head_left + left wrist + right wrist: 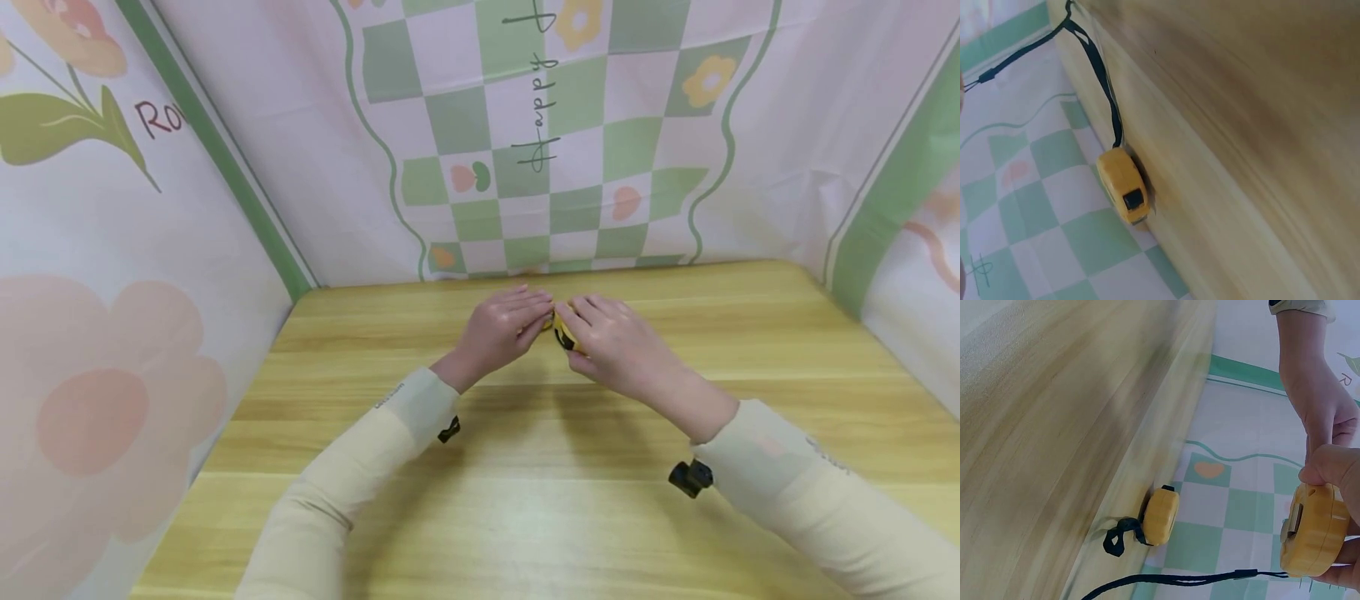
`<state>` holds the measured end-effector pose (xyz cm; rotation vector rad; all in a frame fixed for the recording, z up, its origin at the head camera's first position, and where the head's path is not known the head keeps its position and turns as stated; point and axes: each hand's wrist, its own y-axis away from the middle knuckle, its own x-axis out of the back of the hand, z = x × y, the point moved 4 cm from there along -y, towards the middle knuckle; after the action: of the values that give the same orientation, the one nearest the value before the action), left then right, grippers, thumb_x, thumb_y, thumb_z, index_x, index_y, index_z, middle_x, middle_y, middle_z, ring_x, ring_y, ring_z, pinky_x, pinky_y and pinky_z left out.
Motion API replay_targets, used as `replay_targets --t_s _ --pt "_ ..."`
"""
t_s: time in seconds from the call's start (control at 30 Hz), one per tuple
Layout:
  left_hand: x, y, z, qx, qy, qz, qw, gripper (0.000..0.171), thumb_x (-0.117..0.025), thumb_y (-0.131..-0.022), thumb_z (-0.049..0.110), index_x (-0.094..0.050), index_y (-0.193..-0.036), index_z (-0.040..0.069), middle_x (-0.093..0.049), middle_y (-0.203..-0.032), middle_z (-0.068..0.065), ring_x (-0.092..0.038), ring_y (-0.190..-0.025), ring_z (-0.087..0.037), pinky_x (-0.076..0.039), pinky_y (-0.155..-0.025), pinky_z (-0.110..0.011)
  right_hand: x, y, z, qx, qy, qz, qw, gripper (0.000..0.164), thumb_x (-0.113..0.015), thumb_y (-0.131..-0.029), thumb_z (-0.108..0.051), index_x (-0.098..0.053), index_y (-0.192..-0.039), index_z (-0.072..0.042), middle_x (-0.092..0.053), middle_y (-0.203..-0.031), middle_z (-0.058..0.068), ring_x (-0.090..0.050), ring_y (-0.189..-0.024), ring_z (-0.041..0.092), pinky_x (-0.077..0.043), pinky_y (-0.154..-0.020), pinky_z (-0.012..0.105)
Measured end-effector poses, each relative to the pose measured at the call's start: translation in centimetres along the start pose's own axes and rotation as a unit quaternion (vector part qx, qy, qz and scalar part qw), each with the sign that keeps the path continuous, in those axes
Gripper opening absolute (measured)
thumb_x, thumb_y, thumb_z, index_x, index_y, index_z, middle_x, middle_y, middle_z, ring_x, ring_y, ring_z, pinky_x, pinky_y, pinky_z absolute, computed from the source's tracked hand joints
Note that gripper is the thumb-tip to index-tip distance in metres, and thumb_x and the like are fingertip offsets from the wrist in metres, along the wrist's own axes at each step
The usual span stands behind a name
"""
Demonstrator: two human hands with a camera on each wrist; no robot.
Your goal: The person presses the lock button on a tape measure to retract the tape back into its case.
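Note:
A yellow tape measure [567, 330] with black trim is gripped by my right hand [617, 343], its thumb across the top of the case in the right wrist view. A dark wrist cord hangs from this tape measure [1315, 532], and a metal clip shows on its side. My left hand [501, 330] meets it from the left, fingers and thumb drawn together at its end; the right thumb partly hides those fingertips. Beyond the hands, a second yellow tape measure [1124, 186] with a black button lies on the table, its black strap [1105, 81] trailing beside it.
The wood-grain table [517, 500] ends at a back edge close behind the hands. A printed cloth [577, 133] with green checks hangs behind it, and more cloth [135, 350] hangs at the left side. Small black cameras [690, 478] sit under the wrists.

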<state>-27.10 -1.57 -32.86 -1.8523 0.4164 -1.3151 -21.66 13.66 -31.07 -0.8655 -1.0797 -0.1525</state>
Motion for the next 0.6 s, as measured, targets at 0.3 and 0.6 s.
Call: replay_targets --t_s 0.3,0.6 --pt "-0.6 0.5 0.0 0.169 0.161 0.007 0.9723 0.024 -0.067 -0.093 0.011 -0.07 -0.113 -0.002 -0.072 -0.105 -0.012 -0.069 -0.074 -0.012 -0.051 -0.059 -0.013 0.0 0.0 0.0 -0.005 -0.004 0.008 1.0 0.059 -0.083 -0.073 -0.012 -0.058 -0.122 0.011 -0.063 -0.107 0.025 -0.06 -0.096 0.04 -0.056 -0.074 0.052" --pt "-3.3 2.2 0.1 0.484 0.534 -0.069 0.6898 0.034 -0.065 -0.095 0.015 -0.063 -0.121 -0.007 -0.071 -0.104 -0.015 -0.071 -0.089 -0.02 -0.057 -0.086 -0.033 -0.1 -0.1 -0.1 0.001 -0.004 0.018 1.0 0.058 -0.084 -0.073 -0.012 -0.059 -0.12 0.011 -0.064 -0.108 0.025 -0.061 -0.097 0.039 -0.056 -0.077 0.051"
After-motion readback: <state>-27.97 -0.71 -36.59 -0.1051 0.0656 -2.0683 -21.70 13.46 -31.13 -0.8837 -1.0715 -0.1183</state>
